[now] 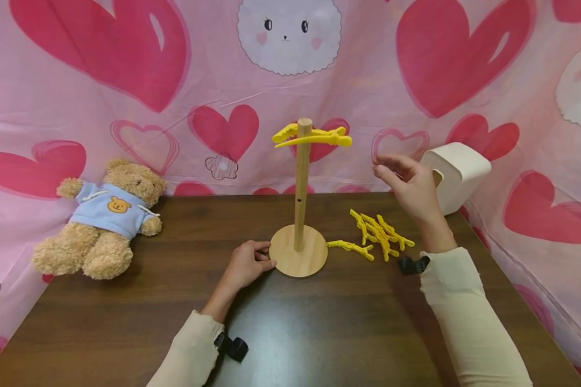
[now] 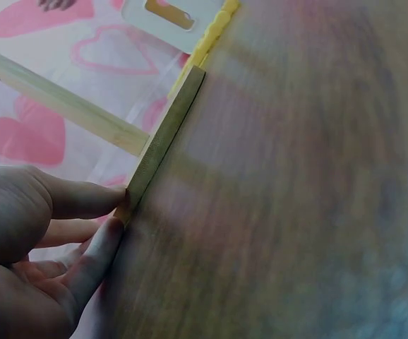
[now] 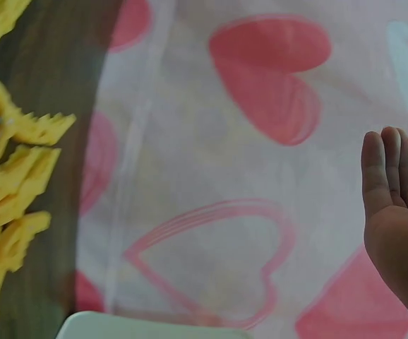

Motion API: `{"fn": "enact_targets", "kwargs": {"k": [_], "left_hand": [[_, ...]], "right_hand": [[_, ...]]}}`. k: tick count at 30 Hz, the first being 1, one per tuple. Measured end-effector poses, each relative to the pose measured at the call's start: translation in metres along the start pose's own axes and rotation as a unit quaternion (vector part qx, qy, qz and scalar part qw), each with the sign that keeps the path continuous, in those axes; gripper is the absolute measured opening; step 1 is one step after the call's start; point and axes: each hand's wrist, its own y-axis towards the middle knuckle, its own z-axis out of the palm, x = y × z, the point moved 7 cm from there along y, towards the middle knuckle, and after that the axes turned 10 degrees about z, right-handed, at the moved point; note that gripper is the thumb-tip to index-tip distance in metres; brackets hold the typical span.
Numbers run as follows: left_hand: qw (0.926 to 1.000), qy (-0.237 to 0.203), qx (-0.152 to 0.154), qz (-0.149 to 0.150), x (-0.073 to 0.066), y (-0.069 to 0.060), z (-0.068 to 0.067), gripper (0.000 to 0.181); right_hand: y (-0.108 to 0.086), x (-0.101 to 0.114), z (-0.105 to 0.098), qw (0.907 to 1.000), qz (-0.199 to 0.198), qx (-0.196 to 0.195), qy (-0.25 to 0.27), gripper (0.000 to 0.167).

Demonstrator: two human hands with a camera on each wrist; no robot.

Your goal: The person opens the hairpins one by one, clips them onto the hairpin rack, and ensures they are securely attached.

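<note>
A wooden post [image 1: 300,188] rises from a round base [image 1: 297,263]. Yellow alligator-style clips [image 1: 326,141] lie crosswise at the post's upper part, one passing in front; exactly how they attach is unclear. My left hand [image 1: 246,264] pinches the base's left edge, with thumb and finger at the rim [image 2: 163,141] in the left wrist view. To the right of the post, my right hand [image 1: 413,188] is raised with fingers slightly bent, holding nothing; its fingers [image 3: 392,166] show at the right wrist view's edge. One loose clip [image 1: 351,247] lies beside the base.
Several yellow clips [image 1: 380,234] lie in a pile below my right hand. A white box-like container [image 1: 462,172] with an opening stands at the back right. At the left, a teddy bear [image 1: 108,209] in a blue hoodie lies near the pink heart-patterned cloth.
</note>
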Motion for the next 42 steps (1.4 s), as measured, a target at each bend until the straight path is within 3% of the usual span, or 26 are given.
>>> {"fn": "enact_targets", "kwargs": {"k": [7, 15, 19, 23, 30, 35, 42], "left_hand": [[1.0000, 0.002, 0.000, -0.001, -0.002, 0.001, 0.000, 0.048], [1.0000, 0.002, -0.005, -0.006, -0.004, 0.002, -0.001, 0.048], [0.9999, 0.002, -0.010, -0.006, -0.006, 0.002, -0.001, 0.047], [0.9999, 0.006, -0.010, -0.004, -0.010, 0.003, 0.000, 0.046], [0.9999, 0.006, -0.011, 0.001, -0.012, 0.005, -0.001, 0.045], [0.9999, 0.006, -0.012, 0.009, -0.012, 0.006, -0.002, 0.045], [0.9999, 0.009, -0.010, 0.011, -0.013, 0.005, -0.001, 0.045]], "right_hand": [[0.001, -0.029, -0.011, 0.9987, 0.038, 0.001, -0.036, 0.035], [-0.005, -0.070, -0.029, 0.9909, 0.083, 0.031, -0.101, 0.038], [-0.010, -0.091, -0.037, 0.9829, 0.128, 0.055, -0.121, 0.041], [-0.018, -0.112, -0.042, 0.9695, 0.197, 0.087, -0.117, 0.048], [-0.023, -0.129, -0.045, 0.9655, 0.201, 0.129, -0.104, 0.045], [-0.029, -0.137, -0.048, 0.9546, 0.237, 0.147, -0.105, 0.049], [-0.032, -0.145, -0.053, 0.9546, 0.235, 0.144, -0.113, 0.047]]}}
